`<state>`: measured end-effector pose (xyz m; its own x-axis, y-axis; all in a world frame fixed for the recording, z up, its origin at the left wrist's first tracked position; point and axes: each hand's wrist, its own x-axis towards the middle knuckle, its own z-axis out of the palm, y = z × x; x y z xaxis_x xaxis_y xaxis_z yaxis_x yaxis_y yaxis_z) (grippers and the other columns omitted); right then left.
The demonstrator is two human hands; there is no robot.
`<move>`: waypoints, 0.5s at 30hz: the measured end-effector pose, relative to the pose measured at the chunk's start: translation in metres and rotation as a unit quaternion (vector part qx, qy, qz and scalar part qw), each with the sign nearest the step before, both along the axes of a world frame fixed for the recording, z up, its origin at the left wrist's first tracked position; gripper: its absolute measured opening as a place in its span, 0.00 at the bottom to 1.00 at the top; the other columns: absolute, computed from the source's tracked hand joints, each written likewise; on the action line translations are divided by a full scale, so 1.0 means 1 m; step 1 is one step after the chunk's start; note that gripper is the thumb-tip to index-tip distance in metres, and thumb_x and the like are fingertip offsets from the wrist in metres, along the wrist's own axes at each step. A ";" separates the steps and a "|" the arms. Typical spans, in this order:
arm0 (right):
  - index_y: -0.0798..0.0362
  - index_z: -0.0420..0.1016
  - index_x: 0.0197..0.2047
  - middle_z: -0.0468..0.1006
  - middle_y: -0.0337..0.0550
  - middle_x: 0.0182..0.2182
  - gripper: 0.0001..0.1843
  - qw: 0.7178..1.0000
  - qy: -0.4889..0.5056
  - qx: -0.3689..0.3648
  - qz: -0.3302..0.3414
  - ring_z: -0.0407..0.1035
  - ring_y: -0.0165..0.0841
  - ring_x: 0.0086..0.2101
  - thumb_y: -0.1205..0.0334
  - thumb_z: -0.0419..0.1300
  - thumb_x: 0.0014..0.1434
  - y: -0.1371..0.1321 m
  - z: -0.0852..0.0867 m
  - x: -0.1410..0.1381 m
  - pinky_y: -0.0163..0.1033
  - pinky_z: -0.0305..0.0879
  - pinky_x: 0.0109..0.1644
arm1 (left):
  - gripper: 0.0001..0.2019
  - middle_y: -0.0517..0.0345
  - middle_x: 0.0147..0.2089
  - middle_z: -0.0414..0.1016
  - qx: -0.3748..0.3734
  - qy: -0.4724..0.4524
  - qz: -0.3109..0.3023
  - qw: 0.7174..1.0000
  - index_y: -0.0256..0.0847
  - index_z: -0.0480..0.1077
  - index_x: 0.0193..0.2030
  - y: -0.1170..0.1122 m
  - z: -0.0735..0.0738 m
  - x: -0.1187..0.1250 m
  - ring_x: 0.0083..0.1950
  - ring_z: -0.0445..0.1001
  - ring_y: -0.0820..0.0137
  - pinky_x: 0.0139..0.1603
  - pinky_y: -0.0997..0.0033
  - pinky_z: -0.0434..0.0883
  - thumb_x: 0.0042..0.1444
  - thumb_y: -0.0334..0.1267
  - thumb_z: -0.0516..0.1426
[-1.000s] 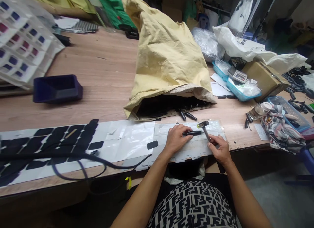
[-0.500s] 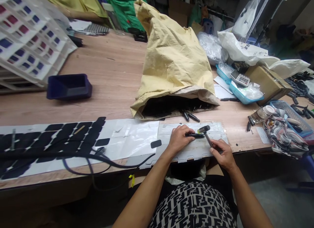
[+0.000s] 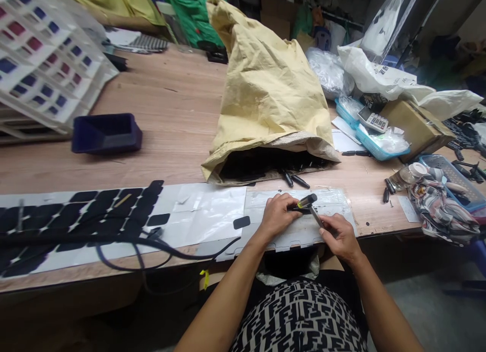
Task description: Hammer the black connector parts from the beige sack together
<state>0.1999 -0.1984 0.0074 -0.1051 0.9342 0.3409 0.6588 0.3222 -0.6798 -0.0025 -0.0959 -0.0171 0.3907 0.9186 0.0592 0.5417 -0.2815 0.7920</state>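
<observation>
My right hand [image 3: 339, 238] is closed round the handle of a small hammer [image 3: 316, 216], whose dark head with a yellow-green end hangs just beyond my left fingertips. With its fingers pinched together, my left hand [image 3: 280, 213] holds a slim black piece [image 3: 305, 211] down on the pale work board [image 3: 292, 236]. The hammer head partly covers that piece, so its exact kind is hidden. Two similar black pieces [image 3: 299, 181] lie by the mouth of a large yellow sack [image 3: 271, 104], which has more dark items inside.
On the left are a white plastic crate [image 3: 79, 94], a dark blue tray [image 3: 106, 134], and a white sheet with black rounded pads [image 3: 106, 215] under a black cable [image 3: 170, 251]. At right stand blue baskets [image 3: 379, 152], a calculator [image 3: 374, 120], a jar [image 3: 408, 175] and a patterned cloth [image 3: 436, 205].
The hammer head has shifted left and slightly up, over the black piece near my left fingers. My right hand has moved a little left with it; my left hand stays in place.
</observation>
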 end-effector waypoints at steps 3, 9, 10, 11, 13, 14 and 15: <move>0.50 0.80 0.52 0.77 0.42 0.31 0.18 1.000 -0.018 -0.011 0.001 0.69 0.36 0.34 0.67 0.60 0.58 0.001 -0.003 0.000 0.44 0.68 0.41 | 0.08 0.61 0.41 0.78 0.001 -0.002 0.000 1.000 0.48 0.78 0.39 0.000 0.000 0.000 0.48 0.71 0.62 0.53 0.58 0.62 0.52 0.35 0.64; 0.50 0.80 0.52 0.74 0.41 0.32 0.17 0.996 0.054 -0.039 -0.066 0.69 0.34 0.34 0.63 0.61 0.59 0.006 -0.009 0.015 0.41 0.69 0.40 | 0.07 0.61 0.42 0.79 -0.012 0.005 0.003 1.000 0.47 0.78 0.39 0.001 -0.002 0.000 0.49 0.71 0.62 0.55 0.56 0.61 0.52 0.35 0.63; 0.50 0.80 0.52 0.73 0.41 0.32 0.17 0.994 0.065 -0.040 -0.079 0.69 0.34 0.34 0.63 0.61 0.59 0.007 -0.010 0.018 0.40 0.69 0.39 | 0.07 0.61 0.42 0.79 -0.014 0.006 0.003 1.000 0.47 0.78 0.39 0.002 -0.001 0.000 0.49 0.71 0.62 0.56 0.56 0.61 0.52 0.35 0.63; 0.50 0.80 0.51 0.73 0.40 0.32 0.17 0.992 0.073 -0.039 -0.092 0.69 0.33 0.33 0.62 0.62 0.59 0.009 -0.012 0.020 0.40 0.69 0.38 | 0.07 0.61 0.42 0.79 -0.014 0.008 0.002 1.000 0.46 0.78 0.39 0.002 -0.001 0.000 0.48 0.71 0.62 0.56 0.56 0.61 0.52 0.35 0.63; 0.50 0.81 0.50 0.72 0.40 0.31 0.16 0.990 0.080 -0.036 -0.108 0.69 0.33 0.32 0.61 0.62 0.59 0.011 -0.016 0.023 0.39 0.69 0.38 | 0.06 0.60 0.41 0.78 -0.013 0.013 -0.008 1.000 0.46 0.78 0.39 0.000 0.002 -0.001 0.48 0.70 0.62 0.57 0.55 0.61 0.52 0.35 0.63; 0.50 0.81 0.50 0.72 0.39 0.31 0.17 0.990 0.079 -0.036 -0.111 0.69 0.32 0.32 0.61 0.62 0.59 0.012 -0.017 0.024 0.39 0.69 0.38 | 0.06 0.59 0.41 0.78 -0.011 0.014 -0.019 1.000 0.47 0.78 0.39 -0.002 0.004 -0.002 0.48 0.69 0.61 0.57 0.54 0.61 0.53 0.36 0.63; 0.50 0.81 0.51 0.72 0.39 0.31 0.17 0.990 0.076 -0.037 -0.110 0.69 0.32 0.32 0.61 0.62 0.58 0.012 -0.019 0.024 0.39 0.69 0.38 | 0.06 0.59 0.42 0.78 -0.009 0.013 -0.036 0.999 0.47 0.78 0.39 -0.005 0.006 -0.004 0.49 0.69 0.61 0.58 0.53 0.61 0.52 0.36 0.64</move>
